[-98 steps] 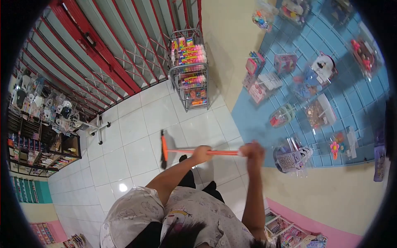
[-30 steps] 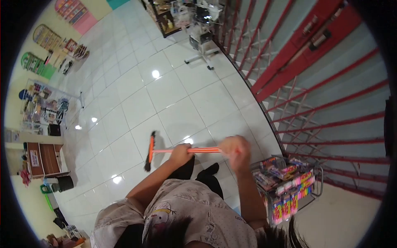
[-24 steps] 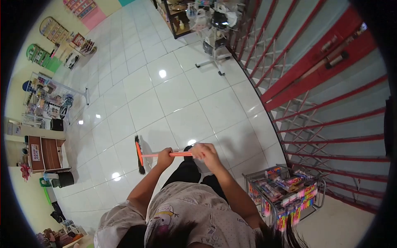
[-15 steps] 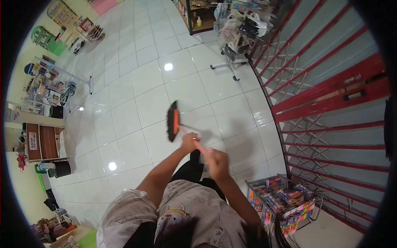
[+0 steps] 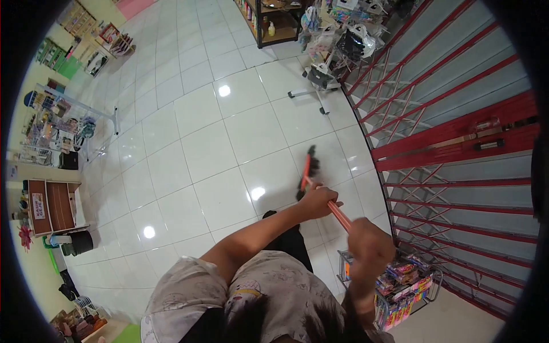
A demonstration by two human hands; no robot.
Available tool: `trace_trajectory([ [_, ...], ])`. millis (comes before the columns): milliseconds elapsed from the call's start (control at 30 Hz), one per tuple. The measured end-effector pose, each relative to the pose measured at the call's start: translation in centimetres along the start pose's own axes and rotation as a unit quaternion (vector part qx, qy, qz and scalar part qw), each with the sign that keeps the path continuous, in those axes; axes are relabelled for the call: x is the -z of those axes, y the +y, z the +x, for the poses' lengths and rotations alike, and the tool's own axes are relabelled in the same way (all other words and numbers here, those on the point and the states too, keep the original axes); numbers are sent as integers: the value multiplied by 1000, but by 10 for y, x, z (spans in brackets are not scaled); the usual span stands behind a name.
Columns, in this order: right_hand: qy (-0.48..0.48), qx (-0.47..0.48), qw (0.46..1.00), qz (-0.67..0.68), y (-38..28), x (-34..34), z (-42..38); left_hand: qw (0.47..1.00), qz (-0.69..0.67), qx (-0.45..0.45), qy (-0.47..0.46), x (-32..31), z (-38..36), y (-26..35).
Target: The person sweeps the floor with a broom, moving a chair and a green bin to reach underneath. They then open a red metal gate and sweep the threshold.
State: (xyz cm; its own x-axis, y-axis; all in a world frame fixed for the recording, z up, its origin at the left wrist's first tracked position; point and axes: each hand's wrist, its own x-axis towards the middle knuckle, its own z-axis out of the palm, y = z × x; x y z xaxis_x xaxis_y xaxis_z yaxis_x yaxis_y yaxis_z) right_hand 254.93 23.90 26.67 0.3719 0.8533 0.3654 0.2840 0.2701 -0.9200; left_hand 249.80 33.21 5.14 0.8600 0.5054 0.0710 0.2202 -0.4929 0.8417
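An orange broom [image 5: 340, 216] slants across the middle of the head view, its black-bristled head [image 5: 312, 167] slightly blurred over the white tiles. Lower on the handle, nearer the bristles, my left hand [image 5: 318, 203] is closed around it. My right hand [image 5: 370, 243] grips the upper end of the handle, close to my body's right side. Part of the broom head's lower end is hidden behind my left hand.
A folding red metal gate [image 5: 457, 143] runs along the right. Beside it stand a wire basket of colourful packets [image 5: 409, 286] and a wheeled rack hung with bags [image 5: 343, 40]. A brown shelf unit [image 5: 60, 207] and a dark bin [image 5: 78, 243] line the left.
The broom head has swung right across the tiles, towards the gate. Both hands have moved right with the handle, keeping their grip.
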Motion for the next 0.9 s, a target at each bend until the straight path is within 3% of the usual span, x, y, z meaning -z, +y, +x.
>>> trace_trajectory([
  [100,11,41,983,177,-18,9,9,996,51,3,72,25,-20,11],
  [200,2,34,974,223,13,1,16,988,91,74,103,58,-43,-8],
  [267,-35,-40,957,284,55,-15,14,980,100,96,142,64,-63,-54],
  [333,-84,-166,954,236,94,-32,5,960,152,209,103,66,-80,-108],
  [433,-131,-143,960,200,154,-53,-8,929,222,296,33,71,-85,-154],
  [533,-110,-111,977,142,172,-49,-4,916,289,268,71,52,-58,-184],
  [600,-68,-100,989,80,175,-33,-1,930,239,273,60,28,-20,-195],
  [633,-27,-139,988,55,184,-23,-8,936,224,270,22,17,6,-195],
  [667,23,-141,988,67,180,-11,-7,960,169,223,28,-3,27,-204],
  [767,159,-208,963,66,163,35,0,983,132,111,-62,-58,93,-170],
  [800,174,-157,970,61,166,56,-2,980,122,110,-108,-79,115,-153],
  [867,239,-252,938,6,128,91,10,973,91,116,-176,-118,141,-108],
  [900,265,-252,931,-14,119,104,12,978,87,75,-175,-140,143,-92],
])
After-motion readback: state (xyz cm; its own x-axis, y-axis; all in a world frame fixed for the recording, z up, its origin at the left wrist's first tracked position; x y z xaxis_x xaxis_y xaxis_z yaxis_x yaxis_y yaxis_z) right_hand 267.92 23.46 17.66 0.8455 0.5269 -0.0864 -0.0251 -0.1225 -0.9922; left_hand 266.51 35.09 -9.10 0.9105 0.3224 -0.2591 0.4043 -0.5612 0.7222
